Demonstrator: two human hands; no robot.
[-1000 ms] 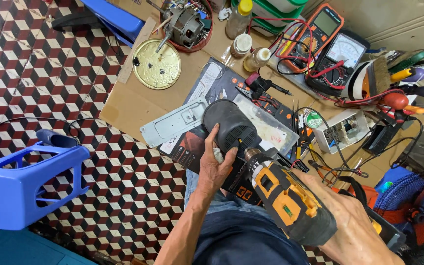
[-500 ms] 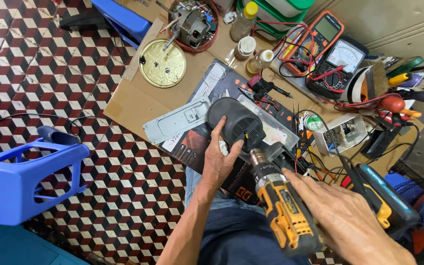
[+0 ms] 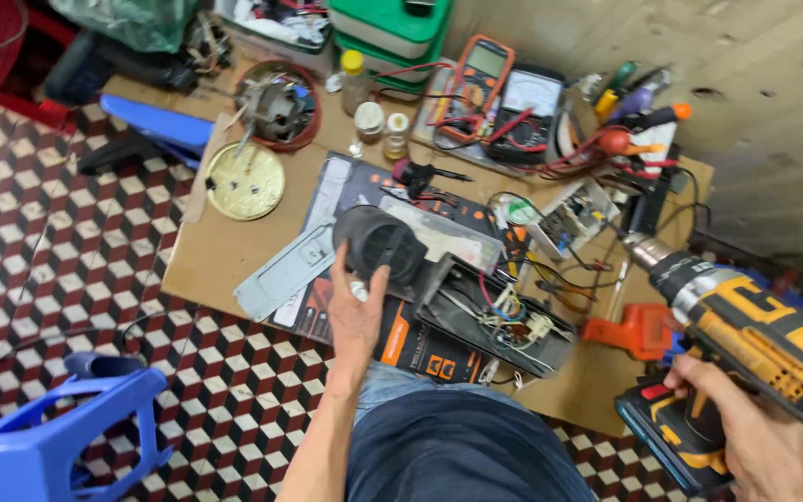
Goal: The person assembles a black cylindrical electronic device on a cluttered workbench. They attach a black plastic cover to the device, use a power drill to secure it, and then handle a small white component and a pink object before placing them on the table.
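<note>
My left hand (image 3: 355, 311) grips the near edge of a black round fan housing (image 3: 381, 245) that rests on an opened black appliance casing (image 3: 485, 311) with exposed coloured wires. My right hand (image 3: 755, 437) is closed around the handle of a yellow and black cordless drill (image 3: 745, 339), held up at the right, away from the casing, its chuck pointing up and left. The casing lies on a low wooden board (image 3: 225, 251) over my lap.
A brass disc (image 3: 245, 180), a motor in a red bowl (image 3: 276, 104), small bottles (image 3: 369, 121), two multimeters (image 3: 504, 93), screwdrivers (image 3: 638, 116), a small circuit board (image 3: 573, 216) and orange pliers (image 3: 638, 330) crowd the board. A blue plastic stool (image 3: 48, 437) stands on the chequered floor at left.
My right hand has carried the drill off the fan housing to the right and raised it. My left hand stays on the housing. The view has tilted upward.
</note>
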